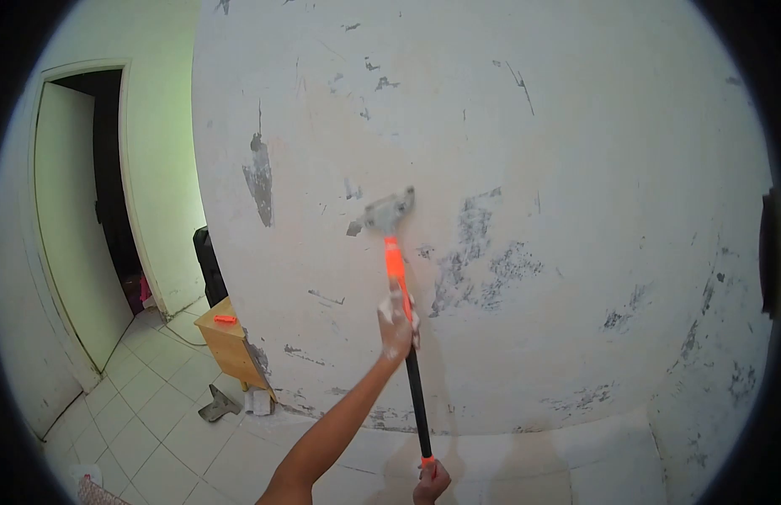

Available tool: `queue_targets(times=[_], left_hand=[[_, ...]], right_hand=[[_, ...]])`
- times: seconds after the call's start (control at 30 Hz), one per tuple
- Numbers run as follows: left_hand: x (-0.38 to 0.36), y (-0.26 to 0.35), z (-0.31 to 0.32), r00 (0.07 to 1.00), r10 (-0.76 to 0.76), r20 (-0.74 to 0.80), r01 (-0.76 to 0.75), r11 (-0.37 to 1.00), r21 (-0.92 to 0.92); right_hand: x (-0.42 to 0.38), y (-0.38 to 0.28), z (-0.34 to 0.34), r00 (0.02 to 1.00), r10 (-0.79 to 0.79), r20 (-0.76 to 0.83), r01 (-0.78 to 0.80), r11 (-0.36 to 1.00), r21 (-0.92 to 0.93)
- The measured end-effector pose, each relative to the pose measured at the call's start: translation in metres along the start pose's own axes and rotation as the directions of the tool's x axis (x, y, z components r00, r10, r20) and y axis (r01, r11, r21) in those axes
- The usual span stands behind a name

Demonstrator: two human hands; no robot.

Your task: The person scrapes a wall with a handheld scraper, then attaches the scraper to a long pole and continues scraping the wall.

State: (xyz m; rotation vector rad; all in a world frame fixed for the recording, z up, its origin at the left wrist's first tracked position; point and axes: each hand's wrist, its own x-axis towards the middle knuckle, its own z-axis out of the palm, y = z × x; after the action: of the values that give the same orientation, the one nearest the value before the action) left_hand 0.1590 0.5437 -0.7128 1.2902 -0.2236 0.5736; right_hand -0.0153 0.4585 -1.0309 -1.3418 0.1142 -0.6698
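A long-handled scraper (pixel 417 396) with an orange and black pole stands tilted against the patchy white wall (pixel 576 168). Its grey head (pixel 390 212) is on or close to the wall, beside a small dark patch. My left hand (pixel 398 324), dusted with white, is wrapped round the upper orange part of the pole. Lower down, my right hand (pixel 432 484) grips the orange bottom end. Dark grey bare patches (pixel 475 227) show on the wall to the right of the head.
A small wooden cabinet (pixel 232 347) with an orange object (pixel 225 319) on top is at left. On the tiled floor (pixel 167 404) lies a grey metal piece (pixel 218 405) near a white block (pixel 258 402). Further left is a partly open door (pixel 75 202).
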Motion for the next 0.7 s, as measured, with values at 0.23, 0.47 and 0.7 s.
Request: queue_targets(times=[0.23,0.47,0.7], left_hand=[[0.018,0.021,-0.007,1.0,-0.01,-0.018,0.011,0.999,0.045],[0.021,0.025,-0.01,0.999,-0.041,-0.003,0.041,0.999,-0.028],[0.024,0.032,-0.011,1.0,0.012,0.016,-0.011,0.998,-0.063]], right_hand=[[0.001,0.013,0.013,0.997,0.033,0.066,-0.025,0.992,-0.123],[0.0,-0.012,0.013,0.995,0.076,0.066,-0.076,0.997,-0.006],[-0.001,-0.025,0.017,0.993,0.09,0.074,-0.089,0.996,-0.004]])
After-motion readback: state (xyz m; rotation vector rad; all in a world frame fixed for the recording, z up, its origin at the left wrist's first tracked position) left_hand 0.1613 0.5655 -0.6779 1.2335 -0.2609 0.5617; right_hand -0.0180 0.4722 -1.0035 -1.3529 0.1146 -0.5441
